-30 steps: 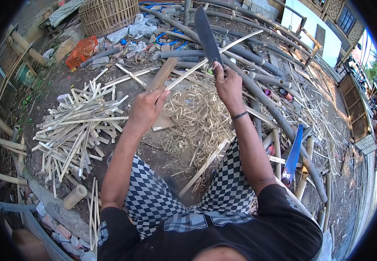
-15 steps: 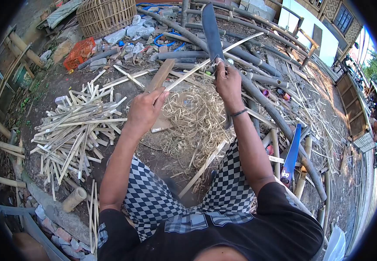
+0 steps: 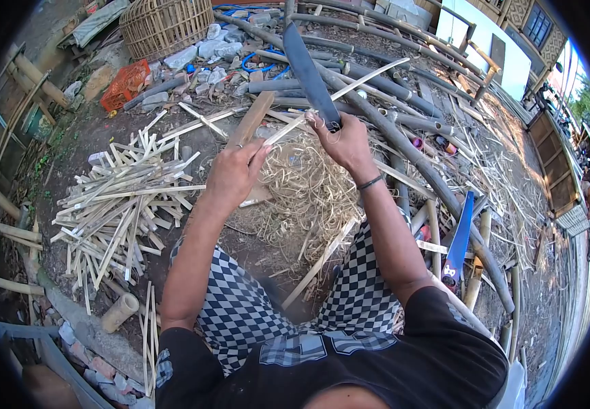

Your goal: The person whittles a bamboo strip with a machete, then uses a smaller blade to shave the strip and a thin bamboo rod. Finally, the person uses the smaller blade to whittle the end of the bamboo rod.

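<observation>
My left hand (image 3: 234, 176) is closed round the near end of a long pale bamboo strip (image 3: 373, 75), which slants up and to the right. My right hand (image 3: 347, 144) grips a machete (image 3: 307, 73); its wide dark blade points up and leans left, crossing the strip. Thin curled shavings cling to the fingers of that hand. Just beyond my left hand stands a wooden block (image 3: 253, 117). Below both hands lies a heap of curly bamboo shavings (image 3: 315, 180). The machete's handle is mostly hidden by my fingers.
A pile of cut bamboo strips (image 3: 121, 204) lies to the left, near a short bamboo piece (image 3: 119, 312). A blue-bladed saw (image 3: 460, 238) rests at right beside poles (image 3: 421, 157). Further off are an orange crate (image 3: 126, 84) and a woven basket (image 3: 165, 27).
My right hand has moved left and nearer to me along the strip, bringing the machete with it, and the blade leans more to the left. My left hand keeps its hold, shifting only slightly.
</observation>
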`<state>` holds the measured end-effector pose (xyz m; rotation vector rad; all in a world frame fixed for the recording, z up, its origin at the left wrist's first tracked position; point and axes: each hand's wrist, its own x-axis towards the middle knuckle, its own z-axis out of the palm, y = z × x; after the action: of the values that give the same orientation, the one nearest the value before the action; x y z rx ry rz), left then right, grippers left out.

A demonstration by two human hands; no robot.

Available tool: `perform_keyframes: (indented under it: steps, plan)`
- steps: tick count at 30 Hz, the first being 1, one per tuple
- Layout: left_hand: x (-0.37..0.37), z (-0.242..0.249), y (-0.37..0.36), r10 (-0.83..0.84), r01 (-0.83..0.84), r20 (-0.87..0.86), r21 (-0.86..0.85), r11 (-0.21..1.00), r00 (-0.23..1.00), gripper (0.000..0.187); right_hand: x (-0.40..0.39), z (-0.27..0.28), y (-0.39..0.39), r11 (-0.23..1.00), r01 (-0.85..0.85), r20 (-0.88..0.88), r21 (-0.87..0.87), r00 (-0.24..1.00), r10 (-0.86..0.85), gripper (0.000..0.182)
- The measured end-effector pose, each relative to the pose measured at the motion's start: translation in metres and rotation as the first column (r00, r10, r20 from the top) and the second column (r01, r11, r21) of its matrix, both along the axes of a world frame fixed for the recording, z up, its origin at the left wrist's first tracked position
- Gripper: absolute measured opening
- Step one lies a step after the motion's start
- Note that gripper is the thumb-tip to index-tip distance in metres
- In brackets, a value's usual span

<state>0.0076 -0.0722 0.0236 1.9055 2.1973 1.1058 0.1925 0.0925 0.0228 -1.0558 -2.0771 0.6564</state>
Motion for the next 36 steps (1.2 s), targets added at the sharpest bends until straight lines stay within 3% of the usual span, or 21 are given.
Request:
perform_keyframes:
  steps: [10,13,15,19,21,31,36]
  plan:
    - [0.002,0.0,0.002,-0.002,0.002,0.081,-0.001,1.0,0.997,0.04,0.002,0.002,0.0,1.0,0.013,-0.071,-0.026,0.997,-0.015,0.07]
    - [0.004,0.002,0.003,-0.032,0.025,0.136,0.052,0.998,0.99,0.041,0.001,-0.001,0.003,0.991,0.026,-0.089,-0.13,0.995,-0.038,0.074]
    - [0.005,0.007,0.002,-0.003,0.007,0.185,-0.019,1.0,0.983,0.038,-0.001,-0.008,0.009,0.991,0.01,-0.137,-0.137,0.99,-0.029,0.077]
    - [0.004,-0.002,0.008,-0.029,0.021,0.142,0.054,0.998,0.989,0.038,0.001,-0.01,0.01,0.991,0.003,-0.18,-0.136,0.983,-0.027,0.077]
    - [0.004,-0.002,0.008,-0.04,0.034,0.204,0.033,0.999,0.978,0.037,0.003,-0.008,0.008,0.986,-0.014,-0.204,-0.168,0.979,-0.021,0.075]
    - [0.001,-0.014,0.014,-0.042,0.026,0.159,0.1,0.995,0.986,0.041,0.003,-0.009,0.004,0.99,-0.065,-0.163,-0.122,0.986,0.044,0.072]
    - [0.005,-0.007,0.014,0.018,-0.019,0.185,0.006,1.0,0.983,0.036,0.003,-0.004,-0.001,0.983,-0.103,-0.216,-0.154,0.974,0.068,0.072]
